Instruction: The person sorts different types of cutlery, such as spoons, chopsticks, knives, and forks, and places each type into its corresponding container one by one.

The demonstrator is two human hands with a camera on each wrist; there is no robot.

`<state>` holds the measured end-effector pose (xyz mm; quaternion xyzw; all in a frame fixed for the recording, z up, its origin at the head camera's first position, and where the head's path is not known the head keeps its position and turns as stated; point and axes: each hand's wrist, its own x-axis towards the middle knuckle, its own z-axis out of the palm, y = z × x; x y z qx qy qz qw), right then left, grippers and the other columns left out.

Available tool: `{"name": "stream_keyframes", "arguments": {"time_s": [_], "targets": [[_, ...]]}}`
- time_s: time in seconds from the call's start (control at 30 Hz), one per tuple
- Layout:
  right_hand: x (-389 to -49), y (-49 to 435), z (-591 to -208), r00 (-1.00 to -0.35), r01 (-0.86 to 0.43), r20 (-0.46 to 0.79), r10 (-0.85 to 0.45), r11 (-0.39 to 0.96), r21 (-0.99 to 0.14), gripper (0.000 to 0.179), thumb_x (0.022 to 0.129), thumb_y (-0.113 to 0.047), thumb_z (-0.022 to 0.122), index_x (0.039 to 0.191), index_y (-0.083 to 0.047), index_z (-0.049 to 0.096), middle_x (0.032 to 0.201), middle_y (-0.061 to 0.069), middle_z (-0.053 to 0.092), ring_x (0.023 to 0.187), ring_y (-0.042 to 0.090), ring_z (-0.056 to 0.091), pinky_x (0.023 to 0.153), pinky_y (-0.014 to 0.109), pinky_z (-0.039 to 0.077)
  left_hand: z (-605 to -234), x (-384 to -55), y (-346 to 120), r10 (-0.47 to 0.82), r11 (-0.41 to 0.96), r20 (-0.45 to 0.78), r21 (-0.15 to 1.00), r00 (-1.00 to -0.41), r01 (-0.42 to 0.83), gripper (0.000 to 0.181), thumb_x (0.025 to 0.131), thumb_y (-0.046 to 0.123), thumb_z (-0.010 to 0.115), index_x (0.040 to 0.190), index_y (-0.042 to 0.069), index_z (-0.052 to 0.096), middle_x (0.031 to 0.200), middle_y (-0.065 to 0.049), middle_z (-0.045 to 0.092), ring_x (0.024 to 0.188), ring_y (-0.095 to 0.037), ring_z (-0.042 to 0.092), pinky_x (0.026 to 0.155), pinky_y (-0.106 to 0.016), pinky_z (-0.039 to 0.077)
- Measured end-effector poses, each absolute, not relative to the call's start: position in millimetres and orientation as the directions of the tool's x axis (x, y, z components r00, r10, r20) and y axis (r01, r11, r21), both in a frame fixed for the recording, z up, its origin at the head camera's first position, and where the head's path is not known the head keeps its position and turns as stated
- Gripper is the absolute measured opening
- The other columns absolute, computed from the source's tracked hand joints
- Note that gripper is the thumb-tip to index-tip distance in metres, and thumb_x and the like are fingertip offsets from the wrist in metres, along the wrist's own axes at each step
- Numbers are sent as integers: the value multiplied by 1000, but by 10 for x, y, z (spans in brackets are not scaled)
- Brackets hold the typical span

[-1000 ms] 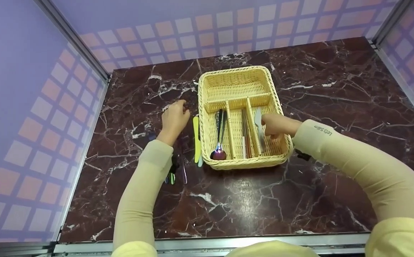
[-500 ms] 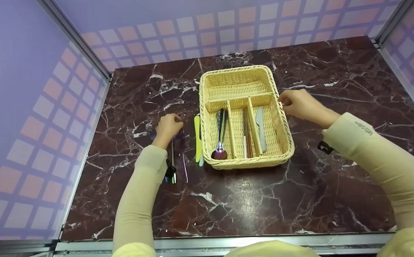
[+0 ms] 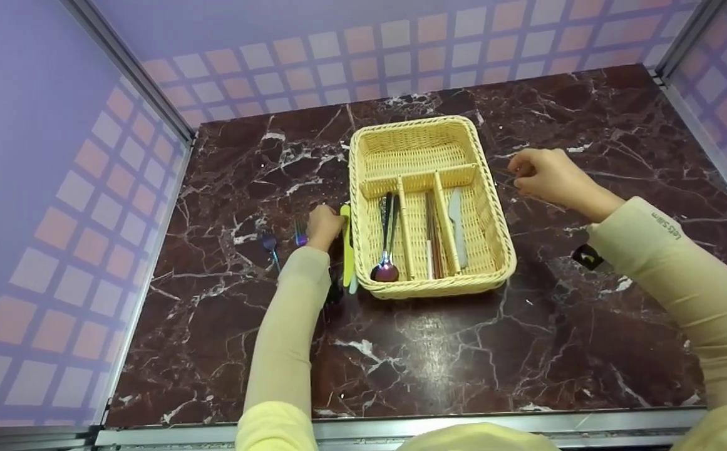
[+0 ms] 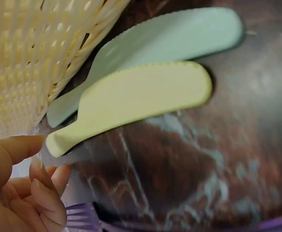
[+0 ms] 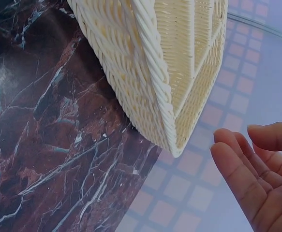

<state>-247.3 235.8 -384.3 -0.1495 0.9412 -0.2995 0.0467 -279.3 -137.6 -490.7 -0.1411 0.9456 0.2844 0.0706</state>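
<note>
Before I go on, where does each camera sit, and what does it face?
Head: on the head, facing forward and down at the table and basket; left hand, right hand and sleeves show.
Left wrist: on that wrist, facing the yellow knife, green knife and basket's side; part of the left hand shows at lower left.
Right wrist: on that wrist, facing the basket's outer side, table and wall; part of the right hand shows at lower right.
Shared: head and left wrist both show the two knives outside the basket.

Hands (image 3: 325,227) (image 3: 552,179) flank a wicker basket (image 3: 418,155), the left beside a yellow knife (image 3: 348,258).
</note>
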Motion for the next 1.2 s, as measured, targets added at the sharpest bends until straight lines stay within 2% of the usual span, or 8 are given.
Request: {"name": "stream_keyframes", "arguments": {"time_s": [0.13, 0.27, 0.4, 0.47, 0.7, 0.83, 1.03, 1.2], "targets": [[-2457, 2407, -3839, -953, -245, -10, -302, 790, -562, 25, 81, 1, 54, 105, 7, 57, 87, 24, 65, 58, 20, 61, 48, 22, 44, -4943, -2834, -1318, -237, 819, -240, 472, -941, -327, 31, 77, 14, 59, 56, 13, 36, 61, -1, 41, 61, -19, 41, 55, -32, 34], [-2459, 2420, -3840, -950, -260, 4, -311, 787, -559, 25, 79, 1, 54, 103, 7, 58, 85, 24, 65, 54, 11, 56, 48, 22, 44, -4943, -2858, -1317, -267, 804, -276, 465, -923, -372, 12, 78, 15, 60, 76, 4, 55, 88, -12, 60, 80, -26, 55, 70, -39, 46], [-2452, 2437, -3852, -950, -264, 14, -311, 782, -565, 25, 78, 3, 53, 102, 7, 58, 84, 24, 65, 56, 13, 58, 48, 20, 44, -4925, -2883, -1331, -277, 759, -319, 505, -907, -410, 40, 77, 16, 62, 112, -2, 57, 117, -22, 56, 102, -34, 55, 84, -45, 46], [-2453, 2440, -3863, -951, -265, 18, -310, 781, -565, 24, 78, 3, 53, 101, 7, 58, 84, 24, 65, 58, 17, 61, 48, 20, 43, -4920, -2893, -1349, -280, 732, -339, 530, -898, -429, 47, 76, 15, 65, 118, -3, 55, 120, -23, 54, 103, -34, 54, 85, -45, 46], [-2469, 2438, -3900, -950, -272, 22, -313, 785, -557, 25, 77, 3, 53, 101, 7, 58, 85, 24, 65, 65, 27, 64, 53, 23, 45, -4937, -2933, -1409, -238, 672, -410, 585, -880, -454, 42, 74, 13, 71, 108, -7, 59, 108, -20, 59, 78, -26, 54, 69, -33, 49], [-2466, 2434, -3891, -950, -264, 17, -312, 771, -579, 24, 77, 4, 52, 100, 7, 58, 84, 25, 65, 61, 24, 63, 50, 21, 45, -4943, -2950, -1437, -237, 639, -450, 595, -861, -487, 36, 75, 14, 72, 103, -5, 60, 96, -14, 57, 67, -21, 51, 56, -28, 45], [-2453, 2451, -3852, -952, -239, -5, -305, 756, -609, 25, 78, 5, 51, 102, 8, 57, 84, 26, 63, 57, 15, 60, 48, 21, 46, -4912, -2971, -1503, -239, 557, -476, 646, -846, -521, 25, 78, 9, 69, 97, -4, 60, 78, -6, 51, 59, -15, 48, 53, -26, 43], [-2454, 2465, -3836, -955, -220, -35, -295, 779, -587, 27, 80, 3, 52, 106, 9, 56, 85, 24, 63, 59, 16, 59, 53, 27, 49, -4797, -3011, -1580, -267, 515, -437, 689, -859, -511, 12, 77, 8, 69, 79, 2, 59, 54, 1, 44, 46, -12, 40, 45, -25, 37]]}}
